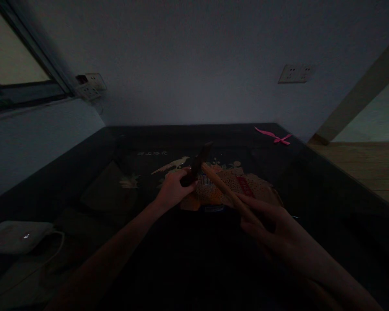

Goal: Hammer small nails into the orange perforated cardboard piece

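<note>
One hammer is held in two hands above one printed bag on the dark counter. The left hand has its grip around the single dark head; the right hand has its grip closed on the one wooden handle. One pink ribbon lies near the far right corner, and one white device with one cable sits at the left.

The ribbon is pink, the wall grey.
</note>
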Action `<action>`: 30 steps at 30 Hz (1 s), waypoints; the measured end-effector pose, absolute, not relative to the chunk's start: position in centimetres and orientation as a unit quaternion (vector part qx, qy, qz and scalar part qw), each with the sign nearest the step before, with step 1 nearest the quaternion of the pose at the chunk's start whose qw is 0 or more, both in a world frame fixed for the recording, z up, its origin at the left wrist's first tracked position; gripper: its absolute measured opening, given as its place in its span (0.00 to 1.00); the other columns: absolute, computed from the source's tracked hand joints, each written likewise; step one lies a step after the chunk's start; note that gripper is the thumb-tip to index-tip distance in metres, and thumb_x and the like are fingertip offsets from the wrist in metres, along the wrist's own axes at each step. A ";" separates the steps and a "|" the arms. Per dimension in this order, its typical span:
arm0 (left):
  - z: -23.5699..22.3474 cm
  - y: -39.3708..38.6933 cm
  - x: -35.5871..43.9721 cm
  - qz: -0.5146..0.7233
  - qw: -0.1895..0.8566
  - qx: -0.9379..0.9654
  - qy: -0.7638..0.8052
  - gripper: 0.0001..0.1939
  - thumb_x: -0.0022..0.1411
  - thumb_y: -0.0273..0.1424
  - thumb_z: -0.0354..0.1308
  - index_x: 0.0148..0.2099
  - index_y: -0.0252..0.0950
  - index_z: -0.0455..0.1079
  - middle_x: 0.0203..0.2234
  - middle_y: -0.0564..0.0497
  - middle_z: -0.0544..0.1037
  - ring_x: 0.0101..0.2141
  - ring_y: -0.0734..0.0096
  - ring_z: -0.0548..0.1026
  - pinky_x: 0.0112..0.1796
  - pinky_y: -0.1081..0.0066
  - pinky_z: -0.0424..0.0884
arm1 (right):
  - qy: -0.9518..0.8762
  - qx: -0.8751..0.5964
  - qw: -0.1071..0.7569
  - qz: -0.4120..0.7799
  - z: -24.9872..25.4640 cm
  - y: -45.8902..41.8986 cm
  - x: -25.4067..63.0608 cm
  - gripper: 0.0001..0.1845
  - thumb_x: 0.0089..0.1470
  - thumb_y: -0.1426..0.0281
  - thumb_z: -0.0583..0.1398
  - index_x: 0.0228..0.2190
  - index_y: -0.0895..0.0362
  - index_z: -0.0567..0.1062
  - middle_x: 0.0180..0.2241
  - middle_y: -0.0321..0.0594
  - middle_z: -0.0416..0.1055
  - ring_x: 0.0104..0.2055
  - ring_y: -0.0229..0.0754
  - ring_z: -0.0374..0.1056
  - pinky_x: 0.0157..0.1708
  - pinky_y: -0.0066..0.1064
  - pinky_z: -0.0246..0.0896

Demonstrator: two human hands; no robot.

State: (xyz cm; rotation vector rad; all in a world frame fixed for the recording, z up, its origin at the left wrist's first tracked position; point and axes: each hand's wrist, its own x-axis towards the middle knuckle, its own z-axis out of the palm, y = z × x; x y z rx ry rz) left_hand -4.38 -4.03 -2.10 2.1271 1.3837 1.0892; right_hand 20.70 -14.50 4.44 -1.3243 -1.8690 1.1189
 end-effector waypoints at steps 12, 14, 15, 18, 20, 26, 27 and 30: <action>-2.2 -4.0 -4.2 0.404 0.195 0.730 0.517 0.05 0.54 0.30 0.63 0.35 0.35 0.75 0.29 0.51 0.81 0.30 0.67 0.78 0.33 0.70 0.73 | -0.716 -0.508 0.285 0.386 5.0 -14.8 21.0 0.26 0.53 0.68 0.58 0.55 0.51 0.70 0.48 0.41 0.75 0.48 0.50 0.71 0.46 0.39 0.68; -2.4 -4.0 -4.2 0.408 0.189 0.727 0.519 0.05 0.54 0.30 0.63 0.34 0.34 0.75 0.28 0.51 0.80 0.30 0.66 0.78 0.33 0.70 0.73 | -0.714 -0.511 0.278 0.388 5.2 -14.8 21.0 0.26 0.52 0.68 0.58 0.55 0.53 0.70 0.42 0.42 0.78 0.41 0.48 0.74 0.38 0.36 0.71; -2.4 -4.0 -4.1 0.412 0.195 0.725 0.517 0.05 0.54 0.30 0.63 0.33 0.34 0.74 0.28 0.51 0.80 0.30 0.67 0.78 0.33 0.70 0.73 | -0.712 -0.516 0.274 0.389 5.3 -14.7 21.0 0.27 0.53 0.67 0.57 0.55 0.54 0.69 0.36 0.41 0.79 0.36 0.46 0.75 0.35 0.35 0.72; -2.4 -4.0 -4.0 0.423 0.227 0.716 0.506 0.04 0.54 0.30 0.62 0.32 0.34 0.73 0.29 0.51 0.80 0.31 0.68 0.78 0.33 0.71 0.73 | -0.714 -0.517 0.273 0.385 5.6 -14.6 21.0 0.27 0.54 0.67 0.58 0.56 0.53 0.68 0.21 0.34 0.75 0.32 0.45 0.75 0.34 0.34 0.72; -2.4 -4.0 -4.0 0.421 0.228 0.715 0.509 0.04 0.54 0.30 0.62 0.32 0.34 0.73 0.29 0.52 0.80 0.30 0.68 0.78 0.33 0.72 0.73 | -0.720 -0.509 0.283 0.377 5.7 -14.6 21.1 0.26 0.53 0.68 0.59 0.55 0.52 0.70 0.27 0.36 0.77 0.39 0.47 0.74 0.40 0.35 0.70; -2.3 -3.9 -4.0 0.397 0.191 0.725 0.530 0.05 0.54 0.31 0.63 0.31 0.35 0.74 0.27 0.53 0.79 0.29 0.67 0.77 0.33 0.71 0.72 | -0.716 -0.518 0.259 0.390 5.5 -14.5 21.4 0.27 0.53 0.67 0.58 0.56 0.50 0.68 0.41 0.37 0.78 0.36 0.46 0.75 0.31 0.33 0.73; -2.3 -3.9 -4.0 0.398 0.195 0.726 0.526 0.04 0.54 0.31 0.62 0.32 0.35 0.74 0.28 0.53 0.80 0.30 0.68 0.77 0.33 0.71 0.72 | -0.716 -0.518 0.262 0.387 5.5 -14.5 21.4 0.27 0.53 0.67 0.58 0.56 0.50 0.68 0.43 0.38 0.77 0.38 0.46 0.75 0.34 0.34 0.73; -2.3 -3.9 -4.0 0.400 0.202 0.725 0.522 0.04 0.54 0.30 0.62 0.33 0.35 0.73 0.29 0.53 0.80 0.30 0.68 0.77 0.34 0.71 0.72 | -0.722 -0.512 0.274 0.375 5.7 -14.4 21.3 0.26 0.53 0.67 0.59 0.55 0.52 0.69 0.49 0.39 0.74 0.46 0.47 0.72 0.45 0.37 0.68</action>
